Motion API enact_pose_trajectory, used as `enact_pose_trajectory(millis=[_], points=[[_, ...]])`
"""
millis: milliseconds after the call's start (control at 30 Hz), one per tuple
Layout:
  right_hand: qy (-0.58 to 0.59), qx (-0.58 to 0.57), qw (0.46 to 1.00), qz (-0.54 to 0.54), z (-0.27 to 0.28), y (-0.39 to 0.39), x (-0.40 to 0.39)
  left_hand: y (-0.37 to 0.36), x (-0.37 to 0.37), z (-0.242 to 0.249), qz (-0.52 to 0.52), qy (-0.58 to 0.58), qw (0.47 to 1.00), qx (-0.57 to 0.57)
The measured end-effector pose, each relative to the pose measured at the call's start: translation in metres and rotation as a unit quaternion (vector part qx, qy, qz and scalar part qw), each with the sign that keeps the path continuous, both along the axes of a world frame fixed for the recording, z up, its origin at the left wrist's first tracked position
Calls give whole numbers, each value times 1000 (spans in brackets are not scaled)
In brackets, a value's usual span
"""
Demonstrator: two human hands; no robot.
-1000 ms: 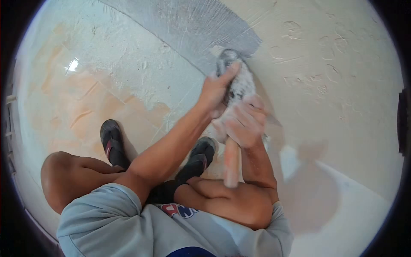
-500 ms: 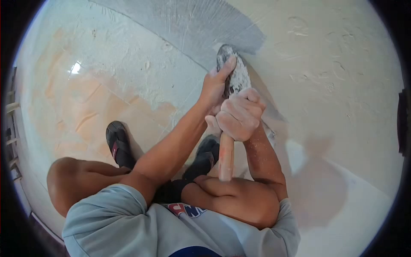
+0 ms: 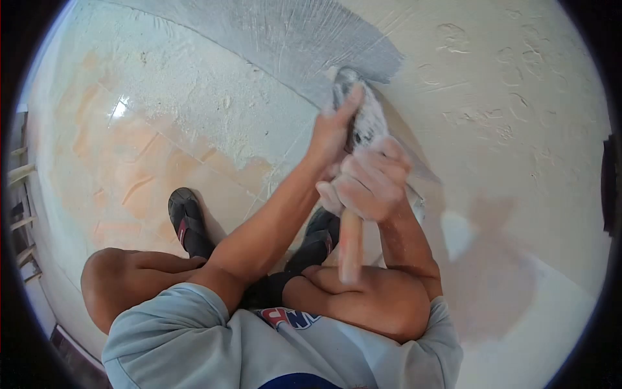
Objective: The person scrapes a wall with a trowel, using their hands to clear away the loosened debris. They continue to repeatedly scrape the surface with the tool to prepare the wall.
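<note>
trowel (image 3: 364, 117) is lying blade-flat against the wall (image 3: 518, 129), at the lower edge of the grey patch (image 3: 291, 32). right hand (image 3: 366, 185) is wrapping fully closed around the wooden handle (image 3: 350, 249), which is pointing back toward the knees. left hand (image 3: 334, 133) is pressing on the back of the blade, fingers (image 3: 350, 100) stretched out flat, not curled round anything. both hands are dusted white and blurring slightly, and they are touching each other near the handle's top. blade is coated in grey-white plaster. person is squatting close to the wall, both sandals (image 3: 184, 217) on the tile floor (image 3: 129, 168), which is smeared with white near the wall base. ladder (image 3: 19, 194) is showing at the far left edge.
</note>
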State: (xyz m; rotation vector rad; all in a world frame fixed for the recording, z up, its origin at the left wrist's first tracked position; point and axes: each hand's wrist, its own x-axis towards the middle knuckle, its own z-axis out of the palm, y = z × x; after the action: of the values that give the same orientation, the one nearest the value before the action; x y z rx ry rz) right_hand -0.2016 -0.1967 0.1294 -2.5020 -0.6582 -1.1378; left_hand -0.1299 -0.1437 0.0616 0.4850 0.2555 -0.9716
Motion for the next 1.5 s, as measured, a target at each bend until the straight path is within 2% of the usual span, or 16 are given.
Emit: enact_pose_trajectory(millis=[100, 167, 300, 400, 533, 600, 667, 733, 867, 933, 1000, 1033, 1167, 1200, 1267, 1500], points=[[15, -25, 1000, 5, -11, -4, 4, 5, 0, -12, -10, 69, 996, -55], [48, -20, 999, 5, 0, -6, -8, 3, -6, 0, -10, 7, 1000, 11], [78, -33, 996, 10, -1, -4, -1, 6, 1, 2, 14, 6, 1000, 13], [42, -10, 999, 22, -10, -4, 9, 7, 2, -4, -8, 80, 996, -42], [48, 5, 999, 7, -2, -1, 0, 2, -6, 13, 40, 64, 996, -45], [49, -16, 998, 21, -18, -5, 10, 8, 4, 2, 4, 34, 999, 7], [81, -20, 996, 30, -12, -9, 9, 8, 3, 1, 11, 43, 999, -20], [18, -15, 999, 46, 1, -9, 3, 2, -8, 14, 32, 37, 999, -22], [59, -15, 998, 30, -3, -4, 11, 6, 3, 3, 29, 35, 999, -6], [73, 19, 996, 43, -21, 0, 13, 7, 2, 0, 29, 47, 998, -17], [-72, 184, 980, -11, -15, 22, 21, 6, -2, 8, 31, 38, 999, -10], [75, 10, 997, 28, 10, 0, 5, 5, -4, 12, 25, 40, 999, -8], [107, -17, 994, 4, 12, 7, 10, 15, 6, 8, 14, 74, 996, -45], [113, -16, 993, 4, 5, 1, 9, 14, 8, 8, 13, 58, 998, -11], [68, 31, 997, 14, -5, -4, 4, 10, -1, 18, 17, 61, 998, -8], [34, 14, 999, 30, -16, -3, 16, 9, 7, -1, 13, 92, 996, -17]])
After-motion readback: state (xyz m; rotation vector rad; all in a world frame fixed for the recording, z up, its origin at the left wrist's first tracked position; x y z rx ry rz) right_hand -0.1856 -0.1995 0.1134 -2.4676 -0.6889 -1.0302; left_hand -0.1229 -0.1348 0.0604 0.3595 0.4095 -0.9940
